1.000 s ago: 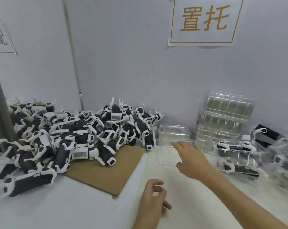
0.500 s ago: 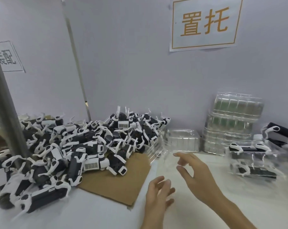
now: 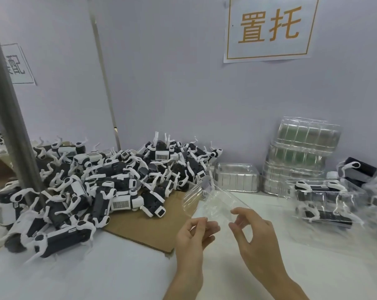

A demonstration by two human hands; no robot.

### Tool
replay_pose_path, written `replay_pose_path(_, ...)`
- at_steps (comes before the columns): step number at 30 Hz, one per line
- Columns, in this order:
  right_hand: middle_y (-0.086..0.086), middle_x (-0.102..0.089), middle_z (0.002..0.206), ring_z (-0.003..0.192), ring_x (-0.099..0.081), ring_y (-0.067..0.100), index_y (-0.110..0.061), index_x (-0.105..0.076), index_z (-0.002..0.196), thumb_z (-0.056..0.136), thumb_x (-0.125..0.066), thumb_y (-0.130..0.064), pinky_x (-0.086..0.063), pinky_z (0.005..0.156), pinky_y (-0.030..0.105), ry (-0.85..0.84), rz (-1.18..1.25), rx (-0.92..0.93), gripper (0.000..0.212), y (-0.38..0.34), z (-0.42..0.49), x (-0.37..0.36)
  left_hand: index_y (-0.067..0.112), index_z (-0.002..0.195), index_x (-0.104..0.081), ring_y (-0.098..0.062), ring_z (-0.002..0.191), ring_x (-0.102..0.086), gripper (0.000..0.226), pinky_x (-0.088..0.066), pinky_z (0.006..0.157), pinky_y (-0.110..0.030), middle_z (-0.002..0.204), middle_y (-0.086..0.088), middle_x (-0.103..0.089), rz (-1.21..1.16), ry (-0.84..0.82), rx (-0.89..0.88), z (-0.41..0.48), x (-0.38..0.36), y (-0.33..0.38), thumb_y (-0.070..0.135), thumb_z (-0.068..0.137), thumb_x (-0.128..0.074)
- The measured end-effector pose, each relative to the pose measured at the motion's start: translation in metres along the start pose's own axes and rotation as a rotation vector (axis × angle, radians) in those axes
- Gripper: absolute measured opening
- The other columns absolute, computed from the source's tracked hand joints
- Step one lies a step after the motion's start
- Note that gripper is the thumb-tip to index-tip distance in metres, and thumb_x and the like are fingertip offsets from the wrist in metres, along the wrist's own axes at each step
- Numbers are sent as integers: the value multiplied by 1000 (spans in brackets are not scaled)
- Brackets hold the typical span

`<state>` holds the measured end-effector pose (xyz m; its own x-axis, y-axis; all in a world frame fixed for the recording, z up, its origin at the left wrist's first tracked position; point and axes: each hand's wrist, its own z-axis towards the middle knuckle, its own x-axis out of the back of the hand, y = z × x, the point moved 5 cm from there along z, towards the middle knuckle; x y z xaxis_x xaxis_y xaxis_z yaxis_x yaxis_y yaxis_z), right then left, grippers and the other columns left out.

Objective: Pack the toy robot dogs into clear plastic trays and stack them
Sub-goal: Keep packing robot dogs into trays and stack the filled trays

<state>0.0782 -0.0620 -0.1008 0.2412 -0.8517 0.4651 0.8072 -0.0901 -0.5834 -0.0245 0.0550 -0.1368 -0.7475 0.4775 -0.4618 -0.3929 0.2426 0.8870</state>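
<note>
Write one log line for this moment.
left hand: pinches clear tray | right hand: pinches it | toy dogs: loose pile

Black-and-white toy robot dogs (image 3: 118,185) lie heaped at left; a clear tray (image 3: 213,202) tilts aloft beside them.

seen: only the person's two hands and forearms were in view | left hand (image 3: 192,237): bare, slender fingers | right hand (image 3: 254,239): bare, slender fingers, knuckle creases showed | left forearm (image 3: 183,284): bare to the frame edge | right forearm (image 3: 291,286): bare likewise | nails: too blurred to tell
</note>
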Motion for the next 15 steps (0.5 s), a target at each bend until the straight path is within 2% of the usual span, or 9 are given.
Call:
replay_pose_path(2, -19, -63, 94, 83, -64, 6, -48, -54, 101, 87, -74, -17, -30, 91, 12, 15, 2, -8, 40, 1, 1, 2, 3, 94, -63, -25, 89, -75, 16, -54, 67, -23, 92, -14, -76, 13, -22, 22, -1, -2, 0, 15, 100, -56)
replay_pose_path(6, -22, -65, 90, 77, -64, 7, -43, -53, 91, 82, -80, -24, -35, 90, 20, 11, -15, -45, 34, 7, 2, 4, 8, 98, -62, -20, 92, -75, 22, -46, 74, -31, 96, -9, -77, 3, -16, 106, 0, 0, -3, 28, 102, -53)
replay_pose_path(8, -24, -66, 90, 76, -64, 6, -42, -54, 88, 79, -83, -25, -32, 90, 15, 15, -41, -43, 34, 7, 2, 6, 8, 98, -62, -21, 91, -75, 28, -45, 74, -31, 94, -8, -77, -18, 3, 127, 0, 2, -4, 34, 102, -51)
replay_pose_path(12, -24, -66, 89, 74, -63, 3, -41, -58, 94, 77, -84, -20, -30, 90, 9, 37, -80, 1, 38, 1, 2, 11, 10, 95, -60, -24, 89, -75, 26, -45, 73, -30, 88, -7, -76, -18, -7, 100, 1, 1, -1, 32, 103, -50)
replay_pose_path(15, -27, -65, 94, 80, -61, 2, -44, -59, 101, 81, -81, -20, -34, 87, 12, 49, -76, -1, 39, -2, 1, 17, 10, 96, -61, -26, 89, -75, 25, -44, 71, -30, 89, -9, -76, -67, -35, 113, 2, -1, 0, 34, 101, -52)
